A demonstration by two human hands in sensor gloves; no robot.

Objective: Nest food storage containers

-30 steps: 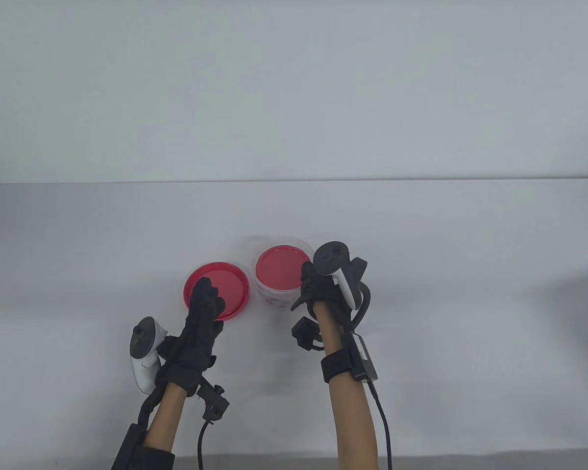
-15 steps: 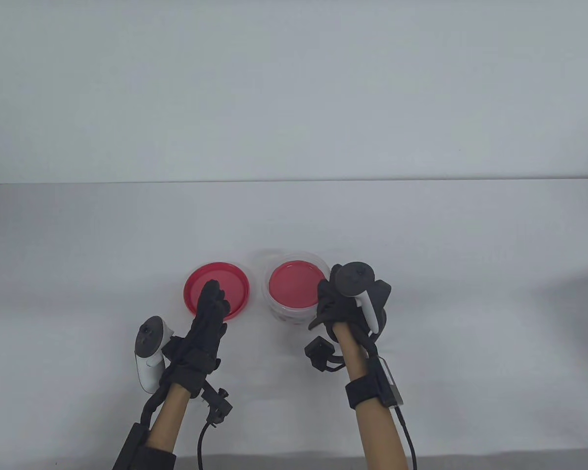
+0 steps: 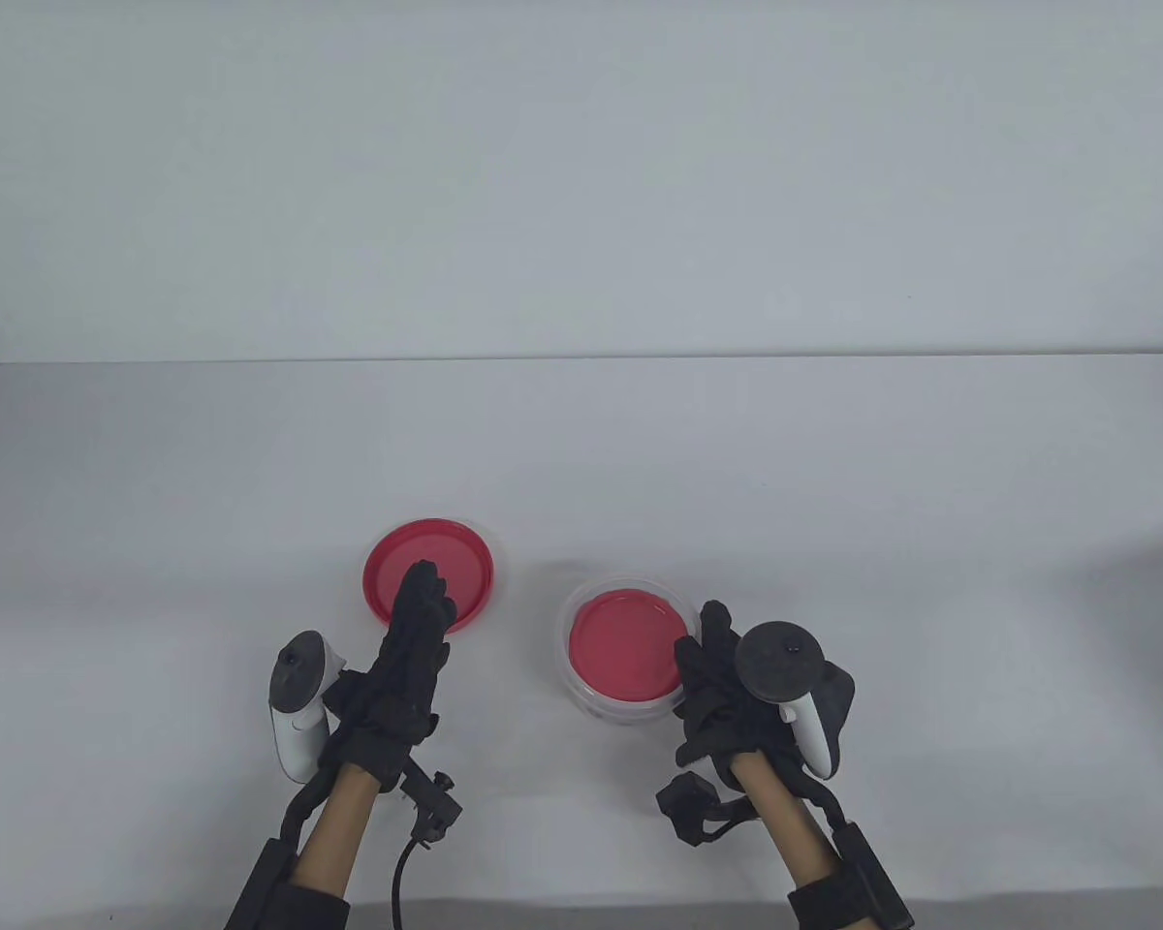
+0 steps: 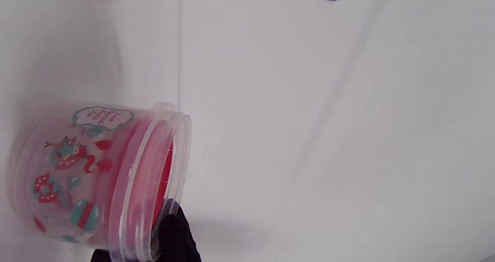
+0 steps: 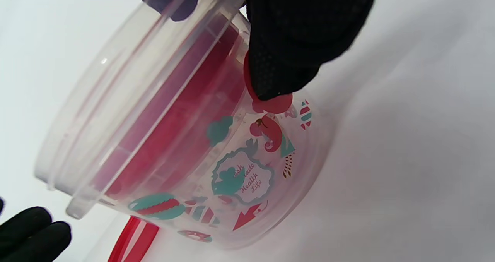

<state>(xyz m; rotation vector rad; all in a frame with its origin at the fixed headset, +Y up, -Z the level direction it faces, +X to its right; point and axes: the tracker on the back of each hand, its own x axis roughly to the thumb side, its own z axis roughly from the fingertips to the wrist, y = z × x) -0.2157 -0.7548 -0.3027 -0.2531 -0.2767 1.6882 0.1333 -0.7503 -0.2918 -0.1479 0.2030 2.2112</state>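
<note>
A clear printed container (image 3: 581, 694) with a red-lidded container (image 3: 628, 655) nested inside stands at the table's front middle. My right hand (image 3: 706, 668) grips its right rim; in the right wrist view my fingers (image 5: 301, 41) pinch over the rim of the container (image 5: 174, 146). A loose red lid (image 3: 446, 557) lies flat to its left. My left hand (image 3: 417, 620) is stretched out, fingers over the lid's near edge, holding nothing. In the left wrist view the container (image 4: 96, 177) shows with a right fingertip (image 4: 174, 231) on its rim.
The white table (image 3: 833, 484) spreads wide behind and on both sides of the two items. Its front edge (image 3: 581, 906) runs just below my wrists. A plain wall stands behind.
My right hand has drawn the clear container toward the front and right, away from the red lid. My left hand has pulled back slightly and stays over the lid.
</note>
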